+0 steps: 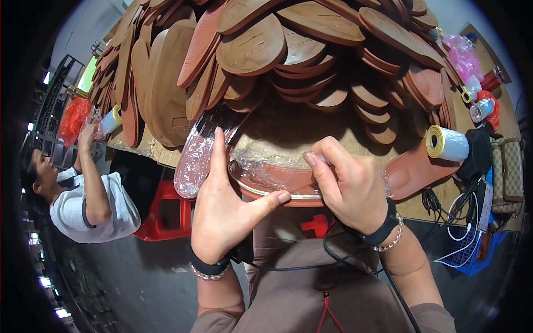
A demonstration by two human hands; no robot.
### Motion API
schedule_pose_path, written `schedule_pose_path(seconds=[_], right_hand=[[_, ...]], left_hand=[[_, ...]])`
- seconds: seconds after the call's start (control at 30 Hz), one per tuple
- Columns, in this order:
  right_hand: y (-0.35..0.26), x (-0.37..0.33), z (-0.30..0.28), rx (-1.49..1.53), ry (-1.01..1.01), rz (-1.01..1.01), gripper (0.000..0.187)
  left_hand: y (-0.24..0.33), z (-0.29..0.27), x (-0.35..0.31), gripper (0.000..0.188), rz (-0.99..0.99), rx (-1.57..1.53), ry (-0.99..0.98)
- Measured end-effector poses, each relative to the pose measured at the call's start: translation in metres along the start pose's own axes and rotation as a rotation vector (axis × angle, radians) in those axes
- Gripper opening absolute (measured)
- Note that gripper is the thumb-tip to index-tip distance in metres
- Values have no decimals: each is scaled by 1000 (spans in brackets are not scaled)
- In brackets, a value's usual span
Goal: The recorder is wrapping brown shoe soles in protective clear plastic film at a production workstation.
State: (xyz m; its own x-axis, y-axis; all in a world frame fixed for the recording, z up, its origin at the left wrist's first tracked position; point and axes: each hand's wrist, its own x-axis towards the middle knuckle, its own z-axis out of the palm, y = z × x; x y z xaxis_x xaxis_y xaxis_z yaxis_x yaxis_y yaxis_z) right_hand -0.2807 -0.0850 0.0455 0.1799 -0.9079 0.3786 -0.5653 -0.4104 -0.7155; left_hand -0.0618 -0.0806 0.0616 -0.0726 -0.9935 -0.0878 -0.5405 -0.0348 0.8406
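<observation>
- Left hand [222,213]: fingers spread, thumb against the red-brown sole [277,180].
- Right hand [354,186]: fingers curled, pinching clear film [252,164].
- Red-brown sole: between hands, at the bench's [305,130] near edge.
- Brown soles [251,47]: piled beyond, overlapping.

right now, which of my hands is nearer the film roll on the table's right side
Your right. The right hand is left of the film roll and closer to your body; the left hand is farther left, beyond it.
</observation>
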Motion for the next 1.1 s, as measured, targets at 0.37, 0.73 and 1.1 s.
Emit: schedule_pose_path(seconds=[0.37, 0.73, 1.1], right_hand=[[0, -1, 2, 4, 9, 7, 8], [-2, -1, 2, -14, -4, 8, 8], [2, -4, 4, -30, -27, -17, 8]], left_hand=[[-38, -22, 8, 124, -5, -371, -85], [-22, -9, 0, 130, 99, 16, -45], [-10, 5, -5, 140, 200, 228, 20]])
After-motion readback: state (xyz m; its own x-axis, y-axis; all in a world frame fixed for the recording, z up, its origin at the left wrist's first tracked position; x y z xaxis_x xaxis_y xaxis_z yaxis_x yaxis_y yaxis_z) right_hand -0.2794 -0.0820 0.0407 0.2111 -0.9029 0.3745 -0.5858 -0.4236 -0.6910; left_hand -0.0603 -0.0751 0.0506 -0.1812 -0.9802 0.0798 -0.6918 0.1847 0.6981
